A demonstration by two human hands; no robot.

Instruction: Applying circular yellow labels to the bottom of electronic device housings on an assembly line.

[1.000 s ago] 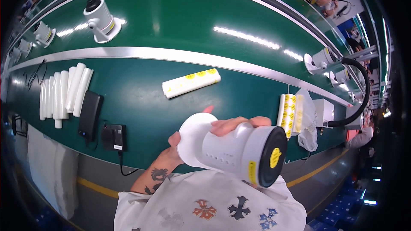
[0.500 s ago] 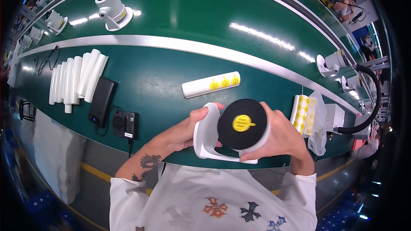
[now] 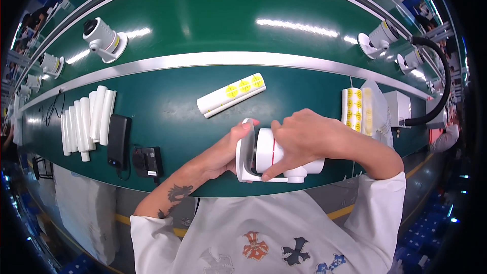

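Near the front edge of the bench I hold a white device with a cylindrical head (image 3: 264, 148), a bent arm and a round base plate (image 3: 242, 155). The head lies sideways, and a thin red line runs around it. Fingers of my left hand (image 3: 221, 156) are closed on the base plate. Over the head, my right hand (image 3: 304, 134) is wrapped with its thumb down at the arm. The device's black end is mostly hidden. Just beyond my hands lies a white roll with yellow round stickers (image 3: 231, 95).
At left lie several white rolls (image 3: 86, 122), a black power bank (image 3: 119, 139) and a small black box (image 3: 147, 161). More sticker rolls (image 3: 352, 109) and a black hose (image 3: 448, 91) are at right. Similar devices (image 3: 104, 40) stand beyond the metal rail (image 3: 203, 59).
My right hand has turned the head from black end up with its yellow sticker showing to lying sideways. My left hand keeps hold of the base plate. The view has shifted.
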